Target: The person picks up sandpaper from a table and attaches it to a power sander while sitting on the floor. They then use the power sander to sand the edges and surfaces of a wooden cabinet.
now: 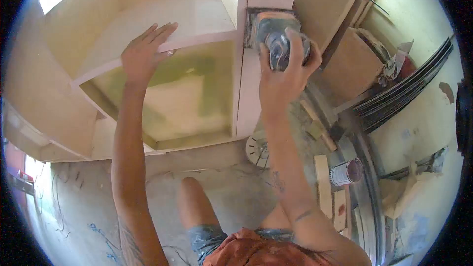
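Observation:
My right hand (288, 69) is wrapped around the dark body of an electric palm sander (278, 32), which has an orange part near its base. The sander is against the pale pink upright panel (249, 83) of a wooden cabinet, with a dark squarish border around its base. To the left, my left hand (145, 54) lies over the front edge of a cabinet shelf (197, 39). Its fingers are stretched flat on top and its thumb is by the edge; it holds nothing. Below that shelf, a compartment (187, 98) shows yellow-green patches on its back.
On the right, a paint can (346, 171) stands beside wood strips (322, 182). Long dark strips (404, 88) lean by the wall near a brown box (352, 69). A round slotted disc (257, 150) and blue string (106, 241) are on the concrete floor (221, 197).

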{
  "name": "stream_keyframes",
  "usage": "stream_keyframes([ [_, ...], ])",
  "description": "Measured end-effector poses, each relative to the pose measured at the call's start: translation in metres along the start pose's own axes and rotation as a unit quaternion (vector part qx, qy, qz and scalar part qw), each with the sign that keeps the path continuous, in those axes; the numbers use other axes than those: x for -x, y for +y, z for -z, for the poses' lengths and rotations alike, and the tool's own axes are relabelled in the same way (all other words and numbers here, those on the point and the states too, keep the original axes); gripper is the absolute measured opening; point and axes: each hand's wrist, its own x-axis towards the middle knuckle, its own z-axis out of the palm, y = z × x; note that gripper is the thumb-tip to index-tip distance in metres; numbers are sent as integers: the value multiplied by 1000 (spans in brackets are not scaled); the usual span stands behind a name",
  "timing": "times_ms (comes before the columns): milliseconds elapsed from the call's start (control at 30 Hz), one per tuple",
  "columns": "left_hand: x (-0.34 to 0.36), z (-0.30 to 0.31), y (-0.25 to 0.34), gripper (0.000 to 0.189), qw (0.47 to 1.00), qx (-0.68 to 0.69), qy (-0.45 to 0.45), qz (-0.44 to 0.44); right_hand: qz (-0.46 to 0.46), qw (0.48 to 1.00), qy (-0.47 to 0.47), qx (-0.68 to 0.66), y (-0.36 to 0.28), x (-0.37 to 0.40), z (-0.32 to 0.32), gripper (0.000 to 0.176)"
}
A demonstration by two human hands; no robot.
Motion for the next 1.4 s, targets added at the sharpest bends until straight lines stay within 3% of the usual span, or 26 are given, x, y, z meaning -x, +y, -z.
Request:
stream_keyframes([
  [67, -1, 4, 3, 68, 1000, 0, 4, -14, -8, 1000, 4, -1, -5, -9, -1, 61],
  [133, -3, 6, 5, 70, 998, -35, -50, 11, 3, 1000, 14, -16, -9, -18, -3, 61],
  [267, 1, -2, 0, 73, 1000, -19, -9, -16, 36, 999, 6, 25, 3, 6, 2, 62],
  [333, 1, 7, 4, 73, 1000, -22, -16, -1, -56, 998, -27, 11, 9, 35, 6, 59],
  [467, 0, -4, 2, 68, 1000, -16, 4, -7, -41, 997, -52, 34, 37, 92, 11, 57],
  [633, 2, -1, 2, 63, 1000, -12, 20, -12, -144, 986, -63, 61, 53, 167, 22, 58],
  [767, 3, -5, -1, 62, 1000, -22, 0, -3, -143, 983, -79, 85, 82, 233, 27, 59],
  [833, 0, -11, -4, 59, 999, -22, 30, -31, -191, 968, -130, 102, 96, 265, 32, 59],
  [1000, -1, -10, -1, 58, 999, -15, 34, -19, -170, 972, -125, 105, 116, 309, 38, 58],
  [1133, -1, -9, -1, 60, 998, -17, 64, -19, -156, 979, -100, 89, 114, 286, 34, 59],
  [1267, -1, -10, -3, 61, 999, -27, 43, -8, -163, 981, -93, 45, 79, 202, 32, 61],
  [1333, 1, -18, -7, 64, 1000, 5, 14, -16, -58, 993, -43, 95, 68, 159, 23, 63],
  [1400, 0, -14, -6, 65, 1000, 2, 11, -12, -41, 996, -39, 70, 57, 111, 18, 62],
])
